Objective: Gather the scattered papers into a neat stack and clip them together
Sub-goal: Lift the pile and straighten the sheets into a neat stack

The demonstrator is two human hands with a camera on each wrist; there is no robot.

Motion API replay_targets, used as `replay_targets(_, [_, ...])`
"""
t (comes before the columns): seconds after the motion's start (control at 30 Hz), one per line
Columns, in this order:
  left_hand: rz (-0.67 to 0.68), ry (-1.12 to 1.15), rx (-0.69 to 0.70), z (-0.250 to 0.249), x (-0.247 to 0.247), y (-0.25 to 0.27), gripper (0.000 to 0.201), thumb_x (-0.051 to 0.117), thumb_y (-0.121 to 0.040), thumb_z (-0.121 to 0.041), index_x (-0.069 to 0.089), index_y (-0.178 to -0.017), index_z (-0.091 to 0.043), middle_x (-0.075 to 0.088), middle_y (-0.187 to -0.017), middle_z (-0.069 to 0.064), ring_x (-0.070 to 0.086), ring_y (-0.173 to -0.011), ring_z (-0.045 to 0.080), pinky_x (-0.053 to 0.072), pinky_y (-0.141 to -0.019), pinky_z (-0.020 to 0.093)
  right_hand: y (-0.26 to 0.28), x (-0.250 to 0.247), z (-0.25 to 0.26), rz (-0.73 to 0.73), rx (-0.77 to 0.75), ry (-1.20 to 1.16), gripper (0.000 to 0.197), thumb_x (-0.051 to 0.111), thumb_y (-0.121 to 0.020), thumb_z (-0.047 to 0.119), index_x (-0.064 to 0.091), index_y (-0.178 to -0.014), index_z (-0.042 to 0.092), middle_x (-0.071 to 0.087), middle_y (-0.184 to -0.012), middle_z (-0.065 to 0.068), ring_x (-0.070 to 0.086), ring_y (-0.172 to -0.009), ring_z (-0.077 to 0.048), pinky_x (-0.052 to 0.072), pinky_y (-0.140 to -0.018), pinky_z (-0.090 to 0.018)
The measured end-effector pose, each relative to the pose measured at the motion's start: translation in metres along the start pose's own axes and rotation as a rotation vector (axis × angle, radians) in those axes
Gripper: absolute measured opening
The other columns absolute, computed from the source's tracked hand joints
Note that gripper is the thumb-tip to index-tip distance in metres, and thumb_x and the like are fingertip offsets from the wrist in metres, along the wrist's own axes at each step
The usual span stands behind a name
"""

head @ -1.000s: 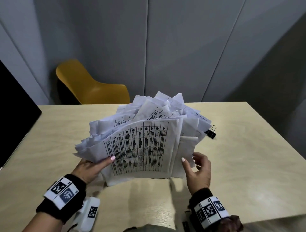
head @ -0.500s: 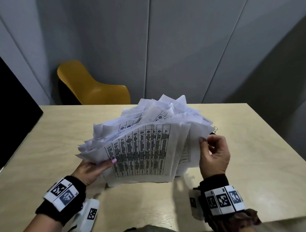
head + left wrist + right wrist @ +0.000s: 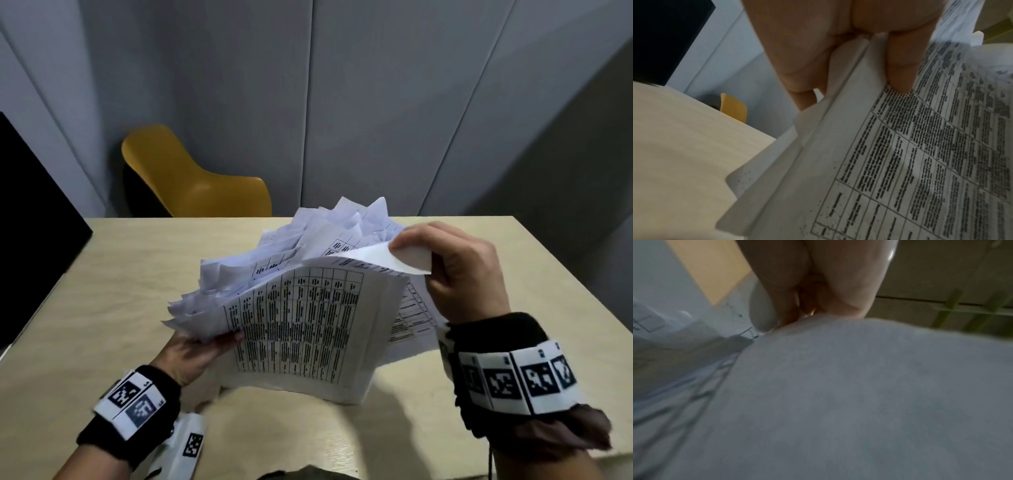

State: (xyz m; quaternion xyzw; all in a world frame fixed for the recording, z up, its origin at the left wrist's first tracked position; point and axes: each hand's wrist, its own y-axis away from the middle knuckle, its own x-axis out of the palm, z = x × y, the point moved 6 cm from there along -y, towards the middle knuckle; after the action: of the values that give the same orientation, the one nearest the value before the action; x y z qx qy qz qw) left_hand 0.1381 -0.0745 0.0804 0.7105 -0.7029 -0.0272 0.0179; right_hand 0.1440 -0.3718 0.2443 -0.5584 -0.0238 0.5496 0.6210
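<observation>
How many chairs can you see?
1. The mustard-yellow plastic shell chair stands behind the far left edge of the pale wooden table, against the grey wall. The bundle of printed papers could hide things on the table, but no other chair shows.

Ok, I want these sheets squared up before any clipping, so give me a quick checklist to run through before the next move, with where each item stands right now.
1. Left hand holds the paper bundle at its left edge, thumb on top: ok.
2. Right hand has a grip on a sheet's top right corner, which curls over: ok.
3. Bundle's lower edge on the table: cannot tell.
4. Sheet edges aligned: not ok, they fan out unevenly at the top and left.
5. Binder clip located and within reach: cannot tell, it is not visible in any view.
</observation>
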Motion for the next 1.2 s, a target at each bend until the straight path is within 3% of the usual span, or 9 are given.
replay_targets(0.13, [0.025, -0.092, -0.006, -0.002, 0.006, 0.001, 0.053, 0.079, -0.066, -0.001, 0.059, -0.094, -0.041, 0.064, -0.073, -0.041, 0.058, -0.075, -0.023, 0.042, -0.095, 0.023, -0.017, 0.023, 0.03, 0.184, -0.137, 0.072, 0.028, 0.043, -0.069, 0.002, 0.069, -0.076, 0.014, 0.069, -0.08, -0.003, 0.064, -0.073, -0.028, 0.051, -0.059, -0.034])
replay_targets(0.4, [0.105, -0.25, 0.07, -0.015, 0.013, 0.011, 0.05, 0.078, -0.043, -0.061, 0.061, -0.09, -0.066, 0.057, -0.096, -0.05, 0.054, -0.104, -0.017, 0.037, -0.085, -0.002, -0.003, 0.093, 0.083, 0.35, -0.264, 0.174, 0.031, 0.039, -0.075, 0.016, 0.069, -0.076, 0.022, 0.067, -0.077, 0.003, 0.057, -0.067, -0.024, 0.045, -0.058, -0.029])
replay_targets(0.53, [-0.025, -0.2, 0.03, -0.009, 0.008, 0.01, 0.032, 0.07, -0.079, -0.008, 0.059, -0.097, -0.032, 0.063, -0.098, -0.028, 0.056, -0.102, -0.002, 0.036, -0.092, 0.015, 0.014, 0.1, 0.091, 0.232, -0.25, 0.125, 0.029, 0.051, -0.076, 0.009, 0.069, -0.095, 0.022, 0.064, -0.098, -0.004, 0.054, -0.083, -0.025, 0.043, -0.069, -0.033])
replay_targets(0.67, [-0.038, -0.065, -0.073, -0.005, 0.009, 0.007, 0.035, 0.084, -0.061, -0.016, 0.06, -0.082, -0.03, 0.066, -0.062, -0.031, 0.06, -0.071, -0.015, 0.048, -0.083, 0.014, 0.029, 0.067, 0.048, -0.073, 0.033, -0.094, 0.032, 0.057, -0.081, 0.017, 0.064, -0.112, 0.018, 0.058, -0.114, -0.007, 0.053, -0.107, -0.023, 0.04, -0.095, -0.037])
replay_targets(0.77, [-0.031, -0.031, -0.101, -0.001, 0.007, 0.008, 0.033, 0.083, -0.061, -0.028, 0.062, -0.087, -0.027, 0.069, -0.07, -0.027, 0.062, -0.073, -0.011, 0.045, -0.095, 0.029, 0.056, 0.055, -0.014, -0.234, 0.349, -0.217, 0.03, 0.049, -0.078, 0.018, 0.056, -0.104, 0.029, 0.057, -0.103, -0.003, 0.056, -0.099, -0.023, 0.044, -0.089, -0.028])
replay_targets(0.83, [-0.037, -0.044, -0.149, 0.002, 0.002, 0.009, 0.025, 0.08, -0.068, -0.034, 0.067, -0.088, -0.024, 0.073, -0.095, -0.011, 0.061, -0.09, 0.0, 0.037, -0.103, 0.032, 0.081, 0.06, -0.054, -0.241, 0.6, -0.27, 0.03, 0.047, -0.071, 0.017, 0.048, -0.093, 0.038, 0.058, -0.098, -0.006, 0.058, -0.091, -0.025, 0.047, -0.08, -0.027])
replay_targets(0.93, [-0.026, -0.052, -0.11, 0.001, 0.001, 0.008, 0.058, 0.079, -0.026, -0.072, 0.076, -0.071, -0.035, 0.073, -0.091, -0.02, 0.062, -0.1, -0.001, 0.035, -0.107, 0.034, 0.116, 0.083, -0.085, -0.058, 0.795, -0.313, 0.033, 0.053, -0.066, 0.017, 0.048, -0.091, 0.039, 0.061, -0.1, -0.006, 0.059, -0.089, -0.023, 0.052, -0.081, -0.035])
replay_targets(1.1, [-0.005, -0.103, -0.132, 0.007, -0.002, 0.004, 0.042, 0.077, -0.028, -0.067, 0.073, -0.063, -0.046, 0.069, -0.079, -0.028, 0.061, -0.103, 0.003, 0.033, -0.11, 0.036, 0.156, 0.102, -0.12, -0.07, 1.028, -0.273, 0.047, 0.063, -0.075, 0.004, 0.048, -0.117, 0.019, 0.054, -0.112, -0.007, 0.055, -0.093, -0.024, 0.049, -0.082, -0.038])
replay_targets(1.2, [-0.041, -0.12, -0.121, 0.008, -0.008, 0.005, 0.044, 0.076, -0.027, -0.073, 0.072, -0.063, -0.048, 0.069, -0.089, -0.025, 0.059, -0.104, 0.008, 0.036, -0.106, 0.035, 0.166, 0.095, -0.14, -0.125, 1.171, -0.194, 0.028, 0.064, -0.078, 0.002, 0.051, -0.099, 0.015, 0.06, -0.093, -0.007, 0.057, -0.085, -0.028, 0.042, -0.075, -0.03])
